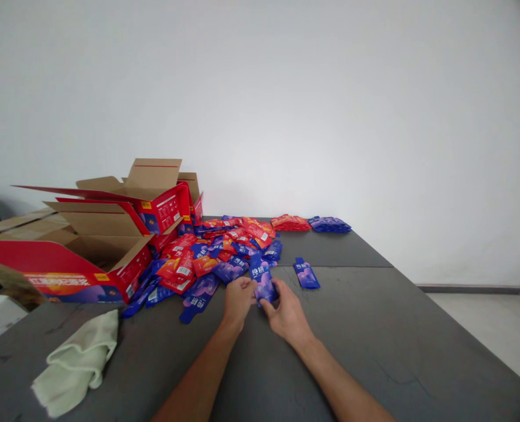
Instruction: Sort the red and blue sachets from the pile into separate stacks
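Currently | flat, glossy blue-purple printed pouch [263, 282] over the smooth dark-grey desk [365, 334] | left hand [239, 298] and right hand [286, 310] grips pinching its opposite sides | light, even pressure should avoid creasing

One left hand [237, 302] and one right hand [288, 315] share one blue pouch [264, 286], with one lone pouch [306, 274] to the right. Far on the bench [356, 351] stand two sorted rows, one red row [290, 223] and one blue row [329, 224]; the single mixed heap [207, 248] overlaps too much to count. At left are at least three open boxes [126, 275] and one cloth [82, 360].
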`<state>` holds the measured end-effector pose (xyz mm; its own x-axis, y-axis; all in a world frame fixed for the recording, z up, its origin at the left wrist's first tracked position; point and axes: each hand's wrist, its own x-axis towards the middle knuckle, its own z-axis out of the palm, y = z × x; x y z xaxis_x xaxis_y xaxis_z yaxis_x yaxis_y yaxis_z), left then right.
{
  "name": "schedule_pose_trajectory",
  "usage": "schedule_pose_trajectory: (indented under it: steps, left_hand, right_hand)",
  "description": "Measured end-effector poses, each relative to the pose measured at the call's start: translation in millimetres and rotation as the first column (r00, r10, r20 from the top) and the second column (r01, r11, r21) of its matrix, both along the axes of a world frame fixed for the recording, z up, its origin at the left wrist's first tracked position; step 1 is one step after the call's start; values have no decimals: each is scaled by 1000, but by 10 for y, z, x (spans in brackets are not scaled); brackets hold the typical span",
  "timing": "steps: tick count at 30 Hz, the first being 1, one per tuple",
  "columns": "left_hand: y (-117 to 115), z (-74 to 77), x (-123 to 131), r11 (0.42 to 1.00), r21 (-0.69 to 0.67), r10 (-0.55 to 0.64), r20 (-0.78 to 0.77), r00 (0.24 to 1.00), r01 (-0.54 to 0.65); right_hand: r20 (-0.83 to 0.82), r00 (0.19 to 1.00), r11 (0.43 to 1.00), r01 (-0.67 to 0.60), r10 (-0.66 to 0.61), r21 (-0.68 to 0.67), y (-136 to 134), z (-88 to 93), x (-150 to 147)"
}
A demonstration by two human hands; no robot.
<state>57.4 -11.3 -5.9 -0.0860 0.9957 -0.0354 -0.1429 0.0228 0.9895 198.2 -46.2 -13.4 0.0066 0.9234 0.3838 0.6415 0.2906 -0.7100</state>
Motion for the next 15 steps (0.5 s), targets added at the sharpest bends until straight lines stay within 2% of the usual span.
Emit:
schedule_pose_trajectory:
  steps: [2,6,12,15]
  left_hand:
    - [6,0,2,1000,11,-16,24,1000,16]
    - [22,-1,25,991,37,-131,36,991,129]
    - [37,-123,121,952,117,-268,-129,955,283]
    - [51,-221,154,941,111,-295,-194,936,320]
  right_hand:
    - [106,994,999,-11,7,32,-46,-2,-54]
    - [225,972,998,62,-67,31,-48,-35,-67]
    - [333,934,991,113,-129,68,29,-53,42]
    - [378,912,987,144,-159,68,91,-56,129]
